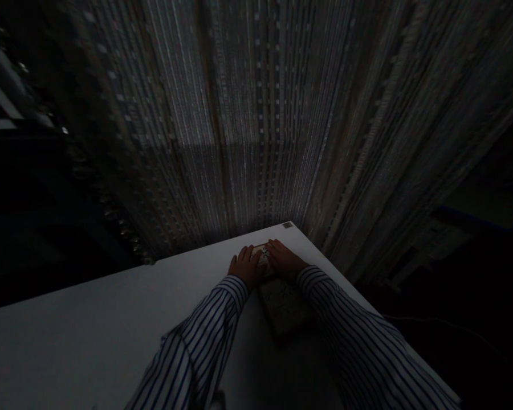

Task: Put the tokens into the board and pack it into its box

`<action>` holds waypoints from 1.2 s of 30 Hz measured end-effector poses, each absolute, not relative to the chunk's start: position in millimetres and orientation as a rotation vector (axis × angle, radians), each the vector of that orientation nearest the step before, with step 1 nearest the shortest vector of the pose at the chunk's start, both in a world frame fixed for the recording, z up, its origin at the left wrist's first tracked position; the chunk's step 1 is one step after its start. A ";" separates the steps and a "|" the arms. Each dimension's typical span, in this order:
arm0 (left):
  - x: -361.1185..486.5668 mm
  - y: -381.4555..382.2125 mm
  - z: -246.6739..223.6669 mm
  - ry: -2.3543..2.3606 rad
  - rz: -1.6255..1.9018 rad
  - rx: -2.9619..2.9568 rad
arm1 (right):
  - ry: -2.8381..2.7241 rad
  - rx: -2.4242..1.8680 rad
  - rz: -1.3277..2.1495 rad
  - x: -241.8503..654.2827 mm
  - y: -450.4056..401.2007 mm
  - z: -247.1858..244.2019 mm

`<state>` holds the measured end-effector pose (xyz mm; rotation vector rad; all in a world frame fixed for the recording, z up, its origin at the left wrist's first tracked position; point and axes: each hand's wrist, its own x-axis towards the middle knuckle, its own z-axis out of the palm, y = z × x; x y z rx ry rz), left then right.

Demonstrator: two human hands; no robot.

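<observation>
Near the far corner of a white table (154,302), a small light-coloured piece with dark markings (261,254) lies between my hands. My left hand (245,266) rests at its left side, fingers a little apart and pointing away from me. From the right, my right hand (284,260) touches it with its fingers stretched over its edge. Just nearer to me is a darker rectangular box or book (284,307) with faint markings, partly hidden by my right sleeve. The scene is dim, so finger details are hard to make out.
A curtain of hanging strings (239,114) stands right behind the table's far edge. A small dark label (287,225) sits at the table's far corner. To the right of the table, a thin cable (436,319) runs through the dark area.
</observation>
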<state>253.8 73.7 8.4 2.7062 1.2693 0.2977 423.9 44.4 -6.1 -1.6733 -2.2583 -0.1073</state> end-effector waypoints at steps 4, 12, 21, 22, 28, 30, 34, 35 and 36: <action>252.9 73.7 8.5 1.266 0.284 2.709 | -2.243 -1.708 0.029 428.8 46.1 -2.3; 252.8 72.3 9.6 1.280 0.271 2.709 | -2.175 -1.726 0.132 444.1 0.6 14.2; 254.3 72.6 10.6 1.310 0.195 2.700 | -2.192 -1.736 0.084 438.7 -56.6 -3.9; 254.3 72.4 10.7 1.311 0.199 2.704 | -2.184 -1.730 0.086 438.9 -55.4 -5.3; 253.9 72.0 10.3 1.288 0.211 2.721 | -2.179 -1.698 0.123 439.8 -48.0 -6.4; 253.8 72.1 10.1 1.280 0.206 2.714 | -2.173 -1.678 0.125 439.3 -47.7 -5.8; 254.0 72.2 11.0 1.283 0.192 2.715 | -2.174 -1.657 0.144 438.3 -47.6 -3.7; 254.0 72.0 11.5 1.283 0.187 2.723 | -2.172 -1.656 0.147 437.9 -47.7 -2.7; 253.8 71.6 12.1 1.283 0.184 2.732 | -2.167 -1.656 0.146 437.4 -47.9 -1.5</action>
